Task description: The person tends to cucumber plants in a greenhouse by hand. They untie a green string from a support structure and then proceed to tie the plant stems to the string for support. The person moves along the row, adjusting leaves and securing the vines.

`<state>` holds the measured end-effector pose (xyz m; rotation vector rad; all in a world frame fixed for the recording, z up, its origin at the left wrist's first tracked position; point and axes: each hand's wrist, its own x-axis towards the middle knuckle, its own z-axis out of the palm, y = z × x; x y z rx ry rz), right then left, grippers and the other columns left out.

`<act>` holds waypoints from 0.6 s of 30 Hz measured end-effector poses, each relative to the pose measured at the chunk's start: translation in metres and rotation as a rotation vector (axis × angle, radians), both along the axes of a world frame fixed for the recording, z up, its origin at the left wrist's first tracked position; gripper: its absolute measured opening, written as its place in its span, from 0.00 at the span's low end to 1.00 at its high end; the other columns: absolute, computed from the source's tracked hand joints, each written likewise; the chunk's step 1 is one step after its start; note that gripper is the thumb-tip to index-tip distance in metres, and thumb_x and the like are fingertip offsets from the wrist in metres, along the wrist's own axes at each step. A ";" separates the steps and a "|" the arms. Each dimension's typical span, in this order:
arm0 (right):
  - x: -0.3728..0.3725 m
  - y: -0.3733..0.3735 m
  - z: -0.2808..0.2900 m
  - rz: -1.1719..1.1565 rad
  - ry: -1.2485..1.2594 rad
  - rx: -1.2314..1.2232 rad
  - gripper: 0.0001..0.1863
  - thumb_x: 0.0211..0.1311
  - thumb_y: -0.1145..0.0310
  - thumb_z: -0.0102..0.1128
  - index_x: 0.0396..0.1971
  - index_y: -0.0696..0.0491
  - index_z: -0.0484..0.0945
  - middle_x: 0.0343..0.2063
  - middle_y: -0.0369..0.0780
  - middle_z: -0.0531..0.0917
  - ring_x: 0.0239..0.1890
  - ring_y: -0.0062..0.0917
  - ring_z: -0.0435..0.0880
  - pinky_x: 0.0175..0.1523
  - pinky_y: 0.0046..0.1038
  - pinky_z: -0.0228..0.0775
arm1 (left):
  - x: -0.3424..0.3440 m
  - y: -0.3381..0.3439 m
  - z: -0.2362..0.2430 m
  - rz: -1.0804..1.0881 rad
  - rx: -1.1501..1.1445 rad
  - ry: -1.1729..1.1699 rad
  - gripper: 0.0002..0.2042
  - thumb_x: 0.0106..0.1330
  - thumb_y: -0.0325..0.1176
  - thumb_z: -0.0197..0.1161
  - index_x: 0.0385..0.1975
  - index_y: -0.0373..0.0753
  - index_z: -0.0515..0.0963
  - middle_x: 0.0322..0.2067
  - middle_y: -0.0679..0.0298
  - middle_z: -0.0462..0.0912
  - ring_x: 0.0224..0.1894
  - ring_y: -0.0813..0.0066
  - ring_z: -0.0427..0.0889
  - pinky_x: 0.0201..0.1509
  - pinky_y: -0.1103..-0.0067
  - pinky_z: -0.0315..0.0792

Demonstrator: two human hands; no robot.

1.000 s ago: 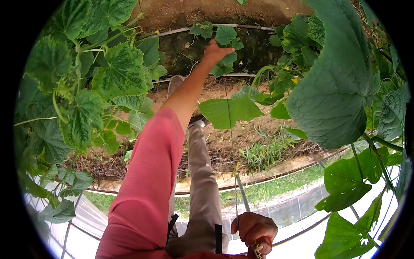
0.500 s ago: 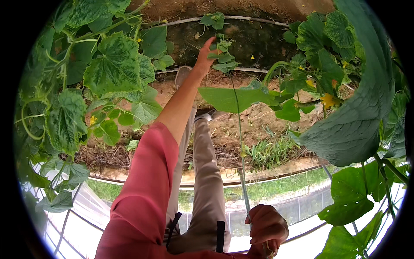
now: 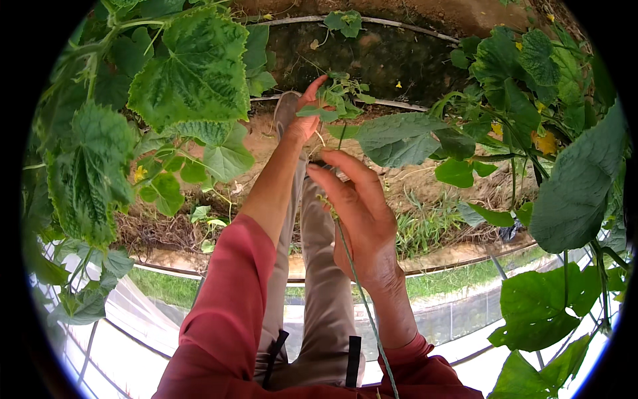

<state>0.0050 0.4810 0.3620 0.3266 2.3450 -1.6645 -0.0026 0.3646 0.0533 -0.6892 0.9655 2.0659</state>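
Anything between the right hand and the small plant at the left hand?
Nothing bulky visible: only the thin string and a pale strand show between the right hand and the small plant at the left hand. The broad leaf lies right of that gap; depth is hard to judge.

The camera sits on the person's head, on the left of a pair, and looks down at the ground. It sees very wide, so the picture is round with a black edge, and the thin pale pole at the top looks bent. The legs run up the middle from the bottom. The right hand is nearer the camera and looks big. The left hand is farther off and looks smaller. Big leaves come close on both sides.
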 end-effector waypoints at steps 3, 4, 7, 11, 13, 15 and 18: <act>-0.025 0.002 -0.031 -0.210 -0.045 -0.033 0.24 0.52 0.88 0.44 0.50 0.59 0.75 0.50 0.45 0.74 0.39 0.26 0.80 0.43 0.26 0.73 | -0.002 -0.004 0.009 -0.033 0.096 -0.004 0.28 0.62 0.24 0.60 0.64 0.39 0.61 0.54 0.64 0.74 0.51 0.76 0.76 0.53 0.80 0.71; -0.034 0.008 -0.041 -0.290 -0.057 -0.084 0.23 0.54 0.87 0.44 0.51 0.59 0.75 0.50 0.44 0.74 0.40 0.25 0.80 0.43 0.25 0.73 | -0.002 -0.001 0.011 -0.049 0.070 -0.011 0.28 0.63 0.25 0.60 0.63 0.39 0.62 0.55 0.64 0.74 0.50 0.76 0.76 0.53 0.80 0.71; -0.050 0.029 -0.094 -0.247 -0.133 0.084 0.20 0.58 0.83 0.46 0.52 0.59 0.74 0.51 0.45 0.74 0.40 0.28 0.82 0.43 0.26 0.74 | -0.004 0.009 0.012 -0.095 -0.005 0.049 0.27 0.62 0.24 0.59 0.62 0.39 0.64 0.54 0.65 0.73 0.48 0.78 0.76 0.50 0.83 0.72; -0.060 0.047 -0.148 0.114 -0.371 0.509 0.17 0.58 0.77 0.51 0.48 0.58 0.75 0.44 0.52 0.77 0.44 0.40 0.80 0.49 0.38 0.71 | -0.005 0.013 0.010 -0.241 0.037 0.119 0.26 0.61 0.19 0.56 0.61 0.39 0.66 0.57 0.67 0.70 0.49 0.83 0.74 0.52 0.85 0.69; -0.065 0.052 -0.168 0.242 -0.625 0.543 0.19 0.55 0.76 0.57 0.49 0.56 0.75 0.45 0.51 0.77 0.47 0.40 0.78 0.51 0.38 0.71 | -0.002 0.013 0.004 -0.331 -0.024 0.250 0.27 0.61 0.18 0.56 0.63 0.40 0.64 0.58 0.66 0.69 0.51 0.83 0.71 0.54 0.84 0.67; -0.048 0.061 -0.199 0.304 -0.166 0.526 0.20 0.52 0.75 0.61 0.48 0.55 0.76 0.46 0.49 0.77 0.51 0.40 0.75 0.54 0.37 0.69 | -0.002 0.016 0.006 -0.402 -0.086 0.308 0.26 0.61 0.18 0.56 0.62 0.38 0.64 0.57 0.66 0.70 0.52 0.82 0.71 0.55 0.83 0.66; -0.024 0.075 -0.243 0.368 -0.061 0.370 0.21 0.47 0.72 0.67 0.45 0.54 0.77 0.44 0.46 0.79 0.52 0.40 0.74 0.55 0.36 0.67 | 0.002 0.024 0.002 -0.478 -0.163 0.498 0.24 0.62 0.20 0.57 0.59 0.36 0.64 0.54 0.65 0.72 0.53 0.79 0.71 0.55 0.83 0.66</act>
